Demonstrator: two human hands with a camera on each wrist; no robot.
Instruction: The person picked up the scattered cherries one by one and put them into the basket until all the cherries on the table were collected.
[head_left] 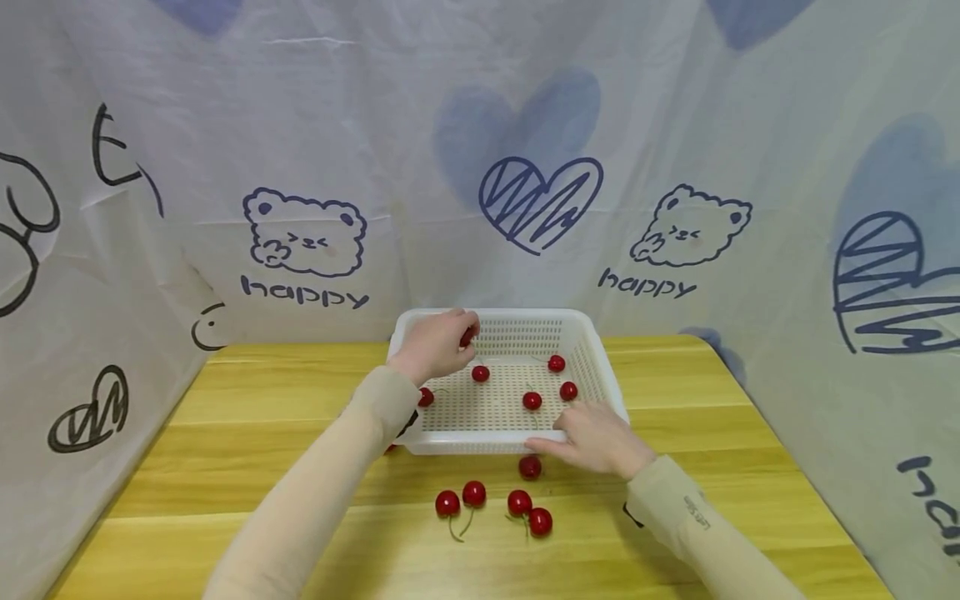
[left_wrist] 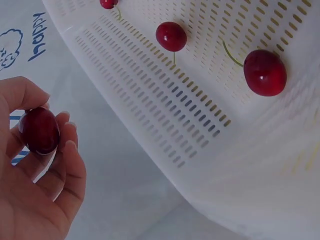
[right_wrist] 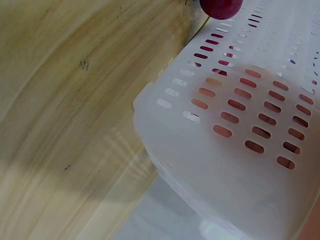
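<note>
My left hand [head_left: 438, 343] is over the far left part of a white slotted plastic basket [head_left: 510, 441]. Thumb and fingers pinch a dark red cherry [left_wrist: 40, 131], which the left wrist view shows close up. At the basket's near right side, my right hand [head_left: 600, 437] grips the rim, its thumb lying along the front edge. Through the slots of the wall [right_wrist: 200, 165] the right wrist view shows skin of that hand. Several cherries with green stems lie spread on the basket floor, among them one cherry [head_left: 481, 373] near my left hand and another [head_left: 568, 390] near my right.
In front of the basket, several more cherries lie on the wooden table [head_left: 675, 542], including a pair on the left [head_left: 447, 503] and a single cherry [head_left: 530, 467] by the front wall. A printed white cloth [head_left: 420, 233] hangs behind and along both sides.
</note>
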